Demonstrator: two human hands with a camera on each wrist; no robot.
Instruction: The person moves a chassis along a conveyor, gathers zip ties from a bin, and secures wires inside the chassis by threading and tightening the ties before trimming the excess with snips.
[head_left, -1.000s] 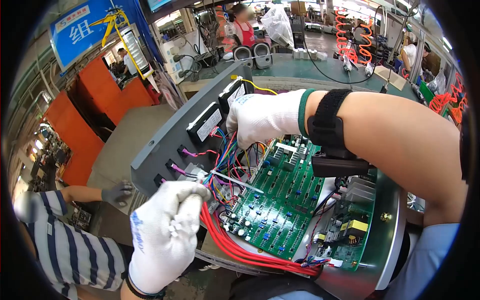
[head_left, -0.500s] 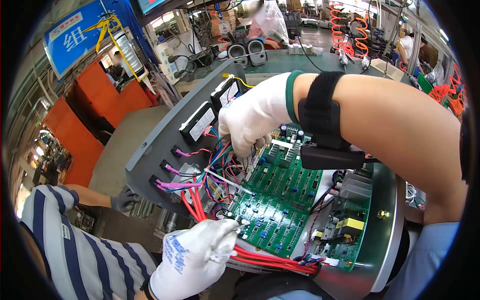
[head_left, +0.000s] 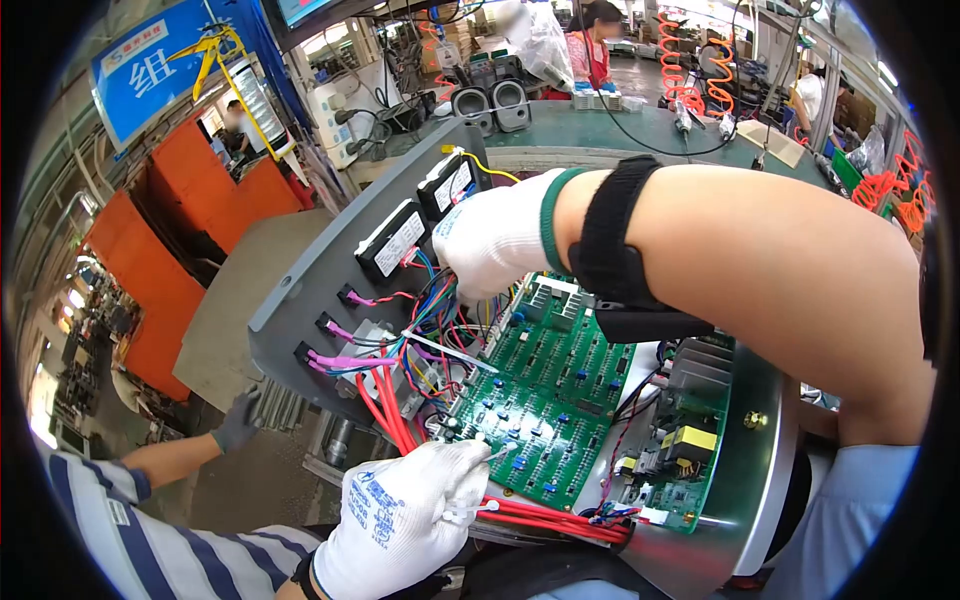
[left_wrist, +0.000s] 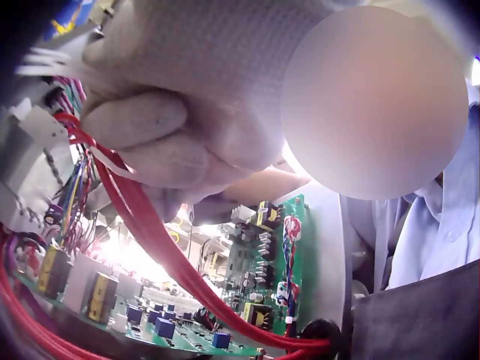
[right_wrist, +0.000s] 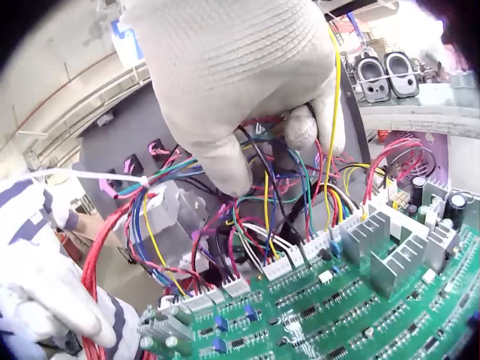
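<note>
My gloved left hand [head_left: 405, 515] is beside the bundle of red cables [head_left: 560, 523], its fingers curled around several white cable ties [left_wrist: 45, 61] whose ends stick out. My gloved right hand [head_left: 495, 240] reaches in from above and grips the thin coloured wires [right_wrist: 285, 176]; its curled fingers hide part of them. One white cable tie [head_left: 450, 352] circles the wire bundle, its long tail pointing over the green circuit board [head_left: 540, 400]. White plugs [right_wrist: 281, 262] join the wires to the board's edge. All this sits inside a grey metal housing [head_left: 290, 325].
Two black modules [head_left: 395, 240] and purple-sleeved terminals [head_left: 350, 362] line the housing's side panel. A second board [head_left: 690, 450] with heatsinks lies at the right. At the left, another person in a striped shirt [head_left: 190, 545] stands close. Speakers [head_left: 490, 105] stand on the green bench behind.
My left hand has moved from the wire bundle down and right to the red cables, uncovering purple-sleeved terminals. My right hand stays at the wires. The neighbour's gloved hand has shifted slightly.
</note>
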